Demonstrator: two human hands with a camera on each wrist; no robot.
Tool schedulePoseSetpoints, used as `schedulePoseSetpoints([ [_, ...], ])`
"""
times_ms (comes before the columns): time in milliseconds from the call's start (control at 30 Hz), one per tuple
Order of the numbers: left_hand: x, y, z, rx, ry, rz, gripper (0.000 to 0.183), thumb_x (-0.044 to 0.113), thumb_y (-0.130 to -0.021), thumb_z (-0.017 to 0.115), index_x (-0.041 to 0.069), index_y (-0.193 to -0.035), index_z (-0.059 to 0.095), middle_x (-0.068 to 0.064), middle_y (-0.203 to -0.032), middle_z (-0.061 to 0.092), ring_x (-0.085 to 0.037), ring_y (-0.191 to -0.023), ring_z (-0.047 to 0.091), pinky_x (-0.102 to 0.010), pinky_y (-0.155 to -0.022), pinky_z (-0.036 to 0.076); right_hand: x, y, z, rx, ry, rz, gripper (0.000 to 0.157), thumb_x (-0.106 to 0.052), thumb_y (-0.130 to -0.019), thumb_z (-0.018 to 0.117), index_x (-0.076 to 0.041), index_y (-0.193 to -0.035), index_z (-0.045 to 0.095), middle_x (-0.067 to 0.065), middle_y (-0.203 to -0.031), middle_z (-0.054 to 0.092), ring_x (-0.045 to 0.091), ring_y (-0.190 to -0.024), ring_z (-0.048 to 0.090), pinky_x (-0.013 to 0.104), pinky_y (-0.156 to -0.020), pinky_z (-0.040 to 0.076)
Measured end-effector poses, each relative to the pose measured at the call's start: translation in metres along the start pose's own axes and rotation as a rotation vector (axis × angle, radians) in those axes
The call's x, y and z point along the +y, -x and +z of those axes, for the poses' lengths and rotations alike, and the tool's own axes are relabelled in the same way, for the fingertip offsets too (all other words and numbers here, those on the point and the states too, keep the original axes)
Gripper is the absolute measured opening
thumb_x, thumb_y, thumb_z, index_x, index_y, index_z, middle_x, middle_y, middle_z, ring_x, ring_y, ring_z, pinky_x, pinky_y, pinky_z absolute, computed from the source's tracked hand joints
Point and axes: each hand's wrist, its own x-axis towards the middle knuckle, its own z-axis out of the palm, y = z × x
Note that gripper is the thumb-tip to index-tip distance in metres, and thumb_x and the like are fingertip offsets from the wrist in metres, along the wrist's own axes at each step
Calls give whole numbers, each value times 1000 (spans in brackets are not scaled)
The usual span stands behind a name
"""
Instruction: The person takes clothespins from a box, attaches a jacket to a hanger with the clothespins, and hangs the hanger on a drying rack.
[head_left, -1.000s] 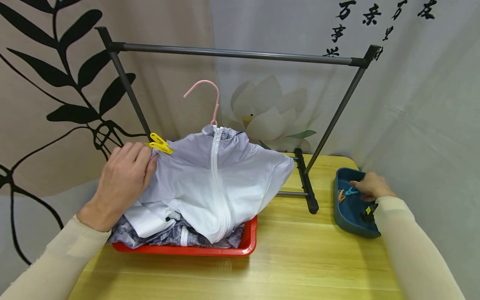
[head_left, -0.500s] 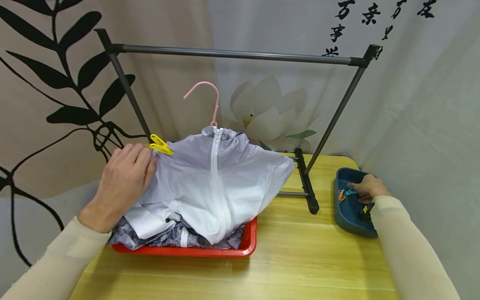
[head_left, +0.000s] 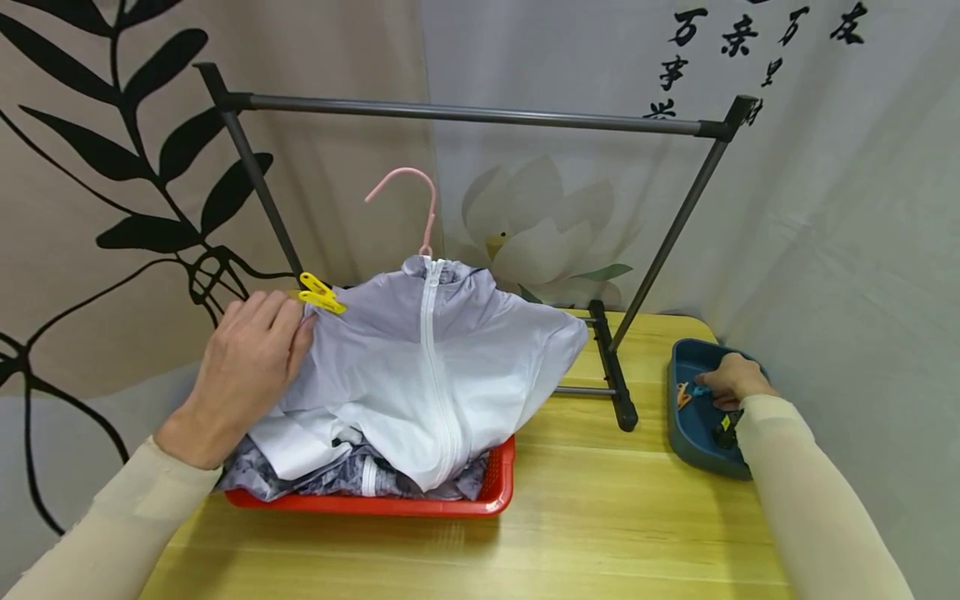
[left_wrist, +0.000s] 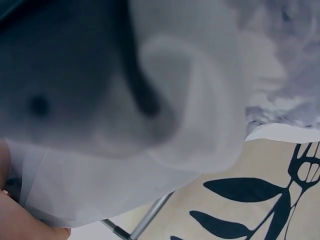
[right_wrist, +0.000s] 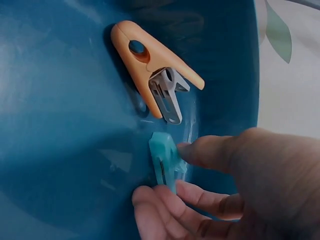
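A pale lilac-and-white zip jacket [head_left: 450, 350] hangs on a pink hanger [head_left: 431, 196], whose hook stands free above the collar. My left hand [head_left: 243, 375] grips the jacket's shoulder at left, next to a yellow clothespin [head_left: 322, 293] clipped there. In the left wrist view blurred fabric [left_wrist: 200, 125] fills most of the picture. Inside a blue bin [head_left: 678, 425] at right, my right hand [head_left: 735, 379] pinches a teal clothespin [right_wrist: 162, 147] between thumb and fingers. An orange clothespin [right_wrist: 137, 62] with grey jaws lies beside it.
Under the jacket, a red basket [head_left: 360, 502] holds grey patterned clothing [head_left: 315, 475]. Behind stands a dark metal rack [head_left: 480, 112] with a bare top bar. A black item [head_left: 726, 431] lies in the bin. All rest on a wooden table [head_left: 600, 517] before printed curtains.
My right hand has shifted slightly left and down inside the bin, onto the teal clothespin. The left hand and the jacket stay where they were.
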Motion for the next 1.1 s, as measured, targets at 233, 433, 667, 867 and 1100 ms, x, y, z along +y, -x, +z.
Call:
schedulePoseSetpoints([
  [233, -1, 0, 1, 6, 7, 3, 41, 27, -126, 45, -3, -99, 54, -20, -88, 57, -44, -82, 56, -47, -69, 37, 1, -3, 3, 4, -49, 28, 32, -19, -111, 67, 13, -109, 70, 18, -86, 75, 22, -73, 79, 35, -70, 71],
  [433, -2, 0, 1, -13, -2, -1, 43, 28, -127, 43, -2, -99, 55, -20, -88, 57, -43, -82, 56, -47, -69, 37, 2, -1, 2, -2, -66, 34, 30, -18, -109, 66, 12, -106, 71, 18, -85, 76, 21, -72, 80, 35, -70, 72],
  [667, -3, -1, 2, 2, 7, 5, 43, 28, -126, 44, -3, -99, 54, -20, -87, 56, -42, -81, 55, -47, -69, 35, 2, 4, 3, 16, -52, 19, 30, -18, -109, 67, 11, -102, 72, 14, -79, 76, 18, -68, 80, 32, -67, 70],
  [867, -4, 1, 1, -32, -1, -6, 44, 29, -127, 42, -2, -100, 55, -20, -89, 58, -42, -82, 55, -46, -69, 36, 4, 5, 2, 20, -33, 25, 32, -21, -110, 68, 10, -102, 73, 9, -74, 74, 15, -64, 79, 30, -65, 69],
  [1100, -4, -1, 0, -22, 8, -3, 44, 29, -127, 42, -2, -100, 55, -19, -88, 57, -42, -82, 55, -46, -69, 36, 4, 9, 0, 13, -24, 29, 34, -21, -110, 67, 12, -108, 69, 11, -79, 73, 14, -65, 80, 31, -69, 70],
])
